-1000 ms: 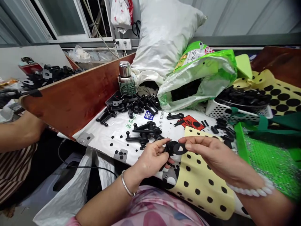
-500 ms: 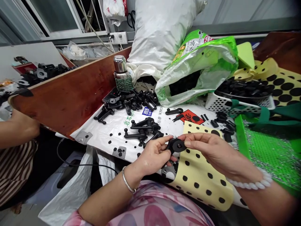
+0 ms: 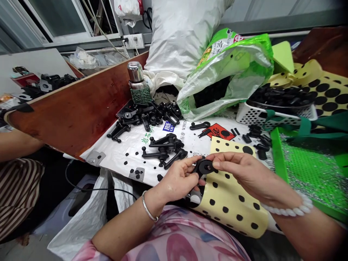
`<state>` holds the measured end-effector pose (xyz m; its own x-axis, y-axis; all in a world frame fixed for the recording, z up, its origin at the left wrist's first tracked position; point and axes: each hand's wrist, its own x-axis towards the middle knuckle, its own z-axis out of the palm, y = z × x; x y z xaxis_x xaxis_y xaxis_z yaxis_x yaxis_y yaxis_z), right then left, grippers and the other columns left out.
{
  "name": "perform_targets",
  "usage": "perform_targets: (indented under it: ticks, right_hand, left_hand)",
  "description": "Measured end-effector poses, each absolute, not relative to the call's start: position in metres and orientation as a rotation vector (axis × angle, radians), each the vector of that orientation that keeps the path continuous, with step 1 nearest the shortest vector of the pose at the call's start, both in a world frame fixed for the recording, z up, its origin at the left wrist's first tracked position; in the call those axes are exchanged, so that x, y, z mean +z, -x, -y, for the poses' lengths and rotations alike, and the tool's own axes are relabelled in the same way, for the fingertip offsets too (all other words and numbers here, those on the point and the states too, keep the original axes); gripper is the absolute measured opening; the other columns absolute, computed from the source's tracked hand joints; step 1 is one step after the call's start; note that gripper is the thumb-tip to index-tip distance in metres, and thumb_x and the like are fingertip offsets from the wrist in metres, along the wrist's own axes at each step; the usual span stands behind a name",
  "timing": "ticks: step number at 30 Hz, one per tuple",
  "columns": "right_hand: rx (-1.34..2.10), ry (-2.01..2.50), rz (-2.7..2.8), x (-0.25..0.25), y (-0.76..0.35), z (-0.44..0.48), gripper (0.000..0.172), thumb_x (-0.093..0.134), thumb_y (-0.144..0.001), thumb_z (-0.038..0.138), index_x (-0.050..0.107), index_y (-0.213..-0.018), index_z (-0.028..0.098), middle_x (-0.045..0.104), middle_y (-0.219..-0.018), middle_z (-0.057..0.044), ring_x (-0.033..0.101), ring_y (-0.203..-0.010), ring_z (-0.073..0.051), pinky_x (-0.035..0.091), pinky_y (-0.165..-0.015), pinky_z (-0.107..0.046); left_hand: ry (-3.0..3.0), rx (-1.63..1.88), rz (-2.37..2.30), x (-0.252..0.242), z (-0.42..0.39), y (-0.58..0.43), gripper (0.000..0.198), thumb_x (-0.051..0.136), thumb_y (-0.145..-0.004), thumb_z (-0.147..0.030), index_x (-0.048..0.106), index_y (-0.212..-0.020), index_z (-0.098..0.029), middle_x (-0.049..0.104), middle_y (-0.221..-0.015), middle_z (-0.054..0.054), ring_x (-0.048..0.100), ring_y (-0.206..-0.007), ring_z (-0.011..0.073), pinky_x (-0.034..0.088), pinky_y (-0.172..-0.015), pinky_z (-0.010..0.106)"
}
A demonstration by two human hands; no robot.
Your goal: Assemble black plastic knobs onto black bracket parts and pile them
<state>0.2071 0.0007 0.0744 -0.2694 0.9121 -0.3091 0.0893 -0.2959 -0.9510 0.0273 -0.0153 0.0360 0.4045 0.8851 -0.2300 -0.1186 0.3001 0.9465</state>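
Observation:
Between both my hands is a black crank handle (image 3: 204, 167), its round disc end facing up toward me with a small hole in the middle. My left hand (image 3: 176, 181) is closed around its arm, thumb and fingers pinching it from the left. At the disc's right edge, my right hand (image 3: 241, 172) pinches with thumb and forefinger; whether a small pad lies under those fingertips I cannot tell. Beneath the hands lies a yellow sheet (image 3: 231, 203) with black round dots. Several more crank handles (image 3: 166, 143) rest just beyond my left hand.
A larger heap of black handles (image 3: 149, 117) lies by a steel flask (image 3: 136, 78). Behind are a green plastic bag (image 3: 231, 61) and a white basket (image 3: 246, 113) of black parts. A green tray (image 3: 277, 156) stands right. Another person's arm (image 3: 19, 145) shows at left, past a wooden board (image 3: 81, 105).
The view has shifted slightly. Both hands keep nearly the same grip on the crank handle, with only a tiny movement at the disc.

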Motion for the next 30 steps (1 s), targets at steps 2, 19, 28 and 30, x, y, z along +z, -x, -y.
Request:
perform_targets:
  ticks: [2,19,28,30]
  right_hand:
    - [1.648,1.322,1.277,0.075,-0.206,0.0,0.029,0.08,-0.06,0.044,0.071,-0.068,0.018,0.069,-0.087,-0.006,0.058,-0.08,-0.019,0.046,-0.074,-0.029]
    - [1.481,1.377,1.389,0.066,-0.214,0.001,0.03,0.076,-0.062,0.048,0.07,-0.067,0.019,0.067,-0.081,-0.007,0.057,-0.085,-0.023,0.045,-0.074,-0.032]
    - [1.401,1.395,1.382,0.06,-0.214,0.004,0.027,0.075,-0.064,0.047,0.068,-0.069,0.021,0.068,-0.09,-0.005,0.058,-0.08,-0.02,0.045,-0.07,-0.029]
    - [1.355,1.418,1.398,0.061,-0.213,0.006,0.029,0.073,-0.064,0.048,0.067,-0.069,0.02,0.067,-0.088,-0.006,0.058,-0.077,-0.02,0.045,-0.07,-0.029]
  left_hand:
    - [-1.042,0.801,-0.921,0.036,0.015,-0.028,0.059,0.053,-0.071,-0.009,0.049,-0.129,-0.014,0.065,-0.095,0.009,0.065,-0.072,0.0138,0.048,-0.052,0.017]
    - [-1.055,0.788,-0.93,0.041,0.018,-0.034,0.062,0.066,-0.071,-0.024,0.048,-0.13,-0.011,0.064,-0.082,0.006,0.063,-0.069,0.0143,0.047,-0.054,0.02]
    - [-1.092,0.807,-0.965,0.038,0.019,-0.037,0.059,0.064,-0.077,-0.039,0.051,-0.127,-0.01,0.063,-0.071,0.004,0.059,-0.057,0.0103,0.046,-0.05,0.019]
    - [-1.089,0.801,-0.978,0.039,0.019,-0.038,0.058,0.064,-0.077,-0.038,0.052,-0.126,-0.009,0.064,-0.069,0.004,0.057,-0.053,0.0086,0.046,-0.05,0.018]
